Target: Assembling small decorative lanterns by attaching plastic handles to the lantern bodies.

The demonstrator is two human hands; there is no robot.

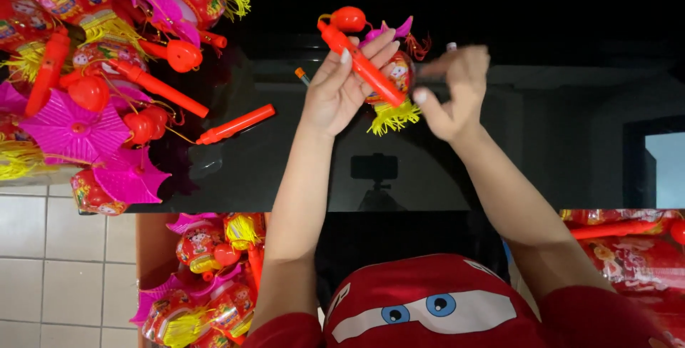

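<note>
My left hand (341,84) grips an orange plastic stick handle (362,62) with a round orange knob at its top end. A small red toy lantern (397,77) with a yellow tassel fringe and a pink top hangs behind the stick. My right hand (454,91) is just right of the lantern, blurred, fingers bent near the stick's lower end and the lantern; whether it touches them is unclear. Both hands are raised over a glossy black table (285,169).
A heap of toy lanterns (93,55) with pink tops, yellow tassels and orange sticks covers the table's left. A loose orange stick (235,124) lies near it. More lanterns (207,276) sit in a box at lower left, and packed ones (628,248) at right. White tiled floor at left.
</note>
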